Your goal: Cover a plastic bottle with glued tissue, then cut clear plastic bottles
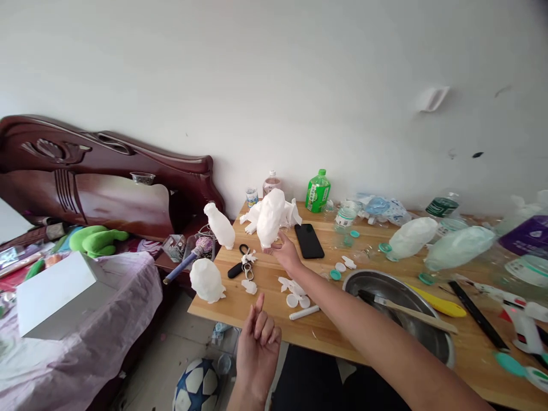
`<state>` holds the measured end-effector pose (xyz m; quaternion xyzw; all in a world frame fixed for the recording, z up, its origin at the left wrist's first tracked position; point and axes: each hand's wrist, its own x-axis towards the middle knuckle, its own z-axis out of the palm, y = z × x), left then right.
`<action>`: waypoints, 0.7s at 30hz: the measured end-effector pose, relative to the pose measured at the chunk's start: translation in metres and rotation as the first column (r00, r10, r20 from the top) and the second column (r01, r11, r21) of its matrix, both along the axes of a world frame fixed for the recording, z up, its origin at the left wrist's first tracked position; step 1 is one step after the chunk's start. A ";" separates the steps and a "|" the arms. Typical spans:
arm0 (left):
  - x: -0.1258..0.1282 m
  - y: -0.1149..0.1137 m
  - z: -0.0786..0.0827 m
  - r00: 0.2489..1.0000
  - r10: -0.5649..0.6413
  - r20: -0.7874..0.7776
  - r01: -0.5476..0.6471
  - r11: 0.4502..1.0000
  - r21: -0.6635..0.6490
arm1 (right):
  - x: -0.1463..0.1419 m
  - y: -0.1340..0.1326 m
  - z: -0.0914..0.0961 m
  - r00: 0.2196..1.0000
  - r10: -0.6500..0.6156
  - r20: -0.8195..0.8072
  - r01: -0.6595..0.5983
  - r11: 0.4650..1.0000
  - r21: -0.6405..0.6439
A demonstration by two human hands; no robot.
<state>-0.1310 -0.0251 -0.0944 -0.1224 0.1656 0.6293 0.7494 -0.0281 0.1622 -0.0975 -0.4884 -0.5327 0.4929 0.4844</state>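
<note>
My right hand [286, 253] reaches over the table with its fingers closed at the base of a white papier-mâché figure [271, 216], which stands upright. Low in front of the table edge is my left hand [259, 342], with one finger pointing up and the others loosely curled; nothing shows in it. A rounded white figure [206, 281] stands at the table's left corner, and a slimmer white figure [220, 226] leans behind it. Scraps of white paper [249, 286] lie between the figures and my hands. Crumpled white paper [293, 212] is partly hidden behind the held figure.
Nearby are a black phone [309, 241], a green bottle [318, 192], keys [247, 268] and a white marker [304, 312]. Rightward sit a metal basin [440, 341] with a brush [411, 314], white-covered bottles [413, 237] and a glue gun [523, 328]. A ball [197, 385] lies on the floor.
</note>
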 end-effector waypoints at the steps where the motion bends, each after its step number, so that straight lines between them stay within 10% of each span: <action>1: -0.003 -0.004 -0.004 1.000 0.009 -0.004 -0.010 1.000 -0.018 | -0.004 0.006 -0.008 0.999 -0.014 0.029 0.014 1.000 -0.010; 10: -0.036 -0.019 -0.022 0.994 0.074 -0.081 -0.082 0.991 -0.103 | -0.023 0.040 -0.058 0.959 -0.049 0.280 0.068 0.996 -0.057; 16: -0.038 -0.023 -0.003 0.940 0.043 -0.339 -0.043 0.999 0.008 | -0.028 0.052 -0.062 0.924 -0.038 0.381 0.044 0.999 -0.006; 19: -0.044 -0.025 0.034 0.783 0.125 -0.609 -0.010 0.982 0.189 | -0.028 0.051 -0.062 0.903 -0.052 0.427 0.050 0.999 0.015; 21: -0.058 -0.023 0.069 0.547 0.263 -0.795 0.014 0.946 0.323 | -0.028 0.051 -0.061 0.891 -0.061 0.451 0.058 0.998 0.020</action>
